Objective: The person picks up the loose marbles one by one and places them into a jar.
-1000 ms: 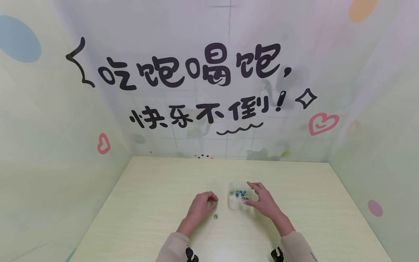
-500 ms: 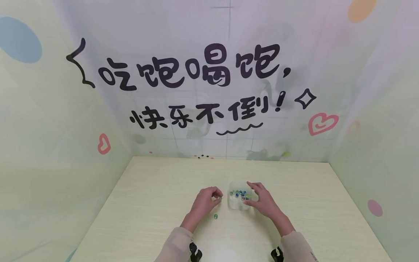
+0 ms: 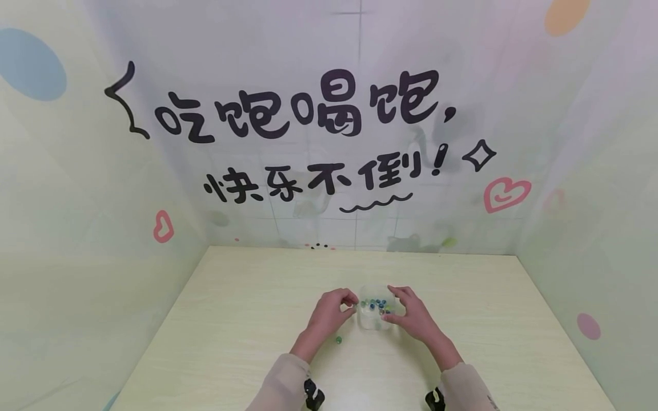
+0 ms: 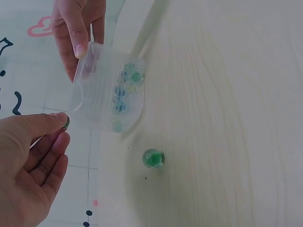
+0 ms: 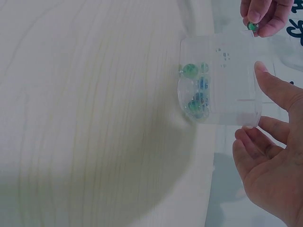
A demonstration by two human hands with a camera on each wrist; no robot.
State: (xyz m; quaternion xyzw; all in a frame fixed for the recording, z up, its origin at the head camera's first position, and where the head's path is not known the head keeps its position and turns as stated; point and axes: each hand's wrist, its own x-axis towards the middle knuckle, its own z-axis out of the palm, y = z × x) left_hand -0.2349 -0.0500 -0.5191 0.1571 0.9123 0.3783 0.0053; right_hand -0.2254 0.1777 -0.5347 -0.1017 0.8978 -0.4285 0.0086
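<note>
My left hand pinches a green glass marble between thumb and fingertips, right at the left rim of a clear plastic box. That box stands upright on the table, with several green, blue and yellowish marbles lying on its bottom. At its right side, my right hand grips the box by the rim, thumb toward me and fingers at the far side. One loose green marble lies on the table in front of the box, below my left hand in the head view.
The pale wood-grain table reaches back to a printed wall cloth with large black characters. Cloth walls also close in the left and right sides.
My left hand has lifted the marble from the table and carried it right and away from me to the box's rim. The right hand and the box have stayed in place.
</note>
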